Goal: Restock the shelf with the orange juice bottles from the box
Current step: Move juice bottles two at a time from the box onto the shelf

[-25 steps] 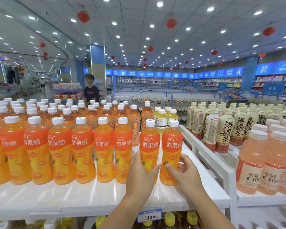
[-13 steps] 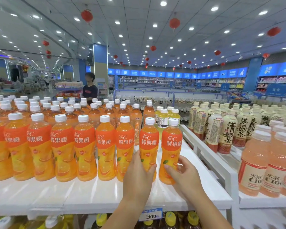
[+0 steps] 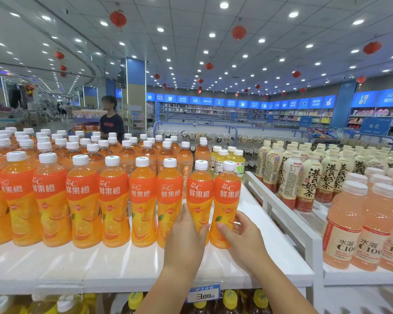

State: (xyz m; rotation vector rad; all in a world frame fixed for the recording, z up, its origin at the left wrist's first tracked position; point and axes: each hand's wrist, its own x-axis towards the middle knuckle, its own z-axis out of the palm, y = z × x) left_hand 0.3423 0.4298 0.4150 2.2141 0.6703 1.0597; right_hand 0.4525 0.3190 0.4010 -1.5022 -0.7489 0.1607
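Observation:
A front row of orange juice bottles with white caps and orange labels stands on the white shelf (image 3: pixel 114 264). My left hand (image 3: pixel 185 239) grips the lower body of one orange juice bottle (image 3: pixel 199 191) near the row's right end. My right hand (image 3: pixel 241 236) holds the rightmost orange juice bottle (image 3: pixel 227 193) low down, thumb in front. Both bottles stand upright on the shelf, side by side, close to the neighbouring bottle (image 3: pixel 169 196). The box is out of sight.
More orange bottles fill the shelf behind the row, with yellow-green bottles (image 3: pixel 222 164) at the back right. A white divider (image 3: pixel 281 214) separates cream tea bottles (image 3: pixel 309 177) and pink drinks (image 3: pixel 347 223). A price tag (image 3: pixel 203 295) hangs below. A person (image 3: pixel 111 123) stands beyond.
Both hands have slid the two right-hand bottles a little leftward, closing the gap to the row. The view has shifted slightly.

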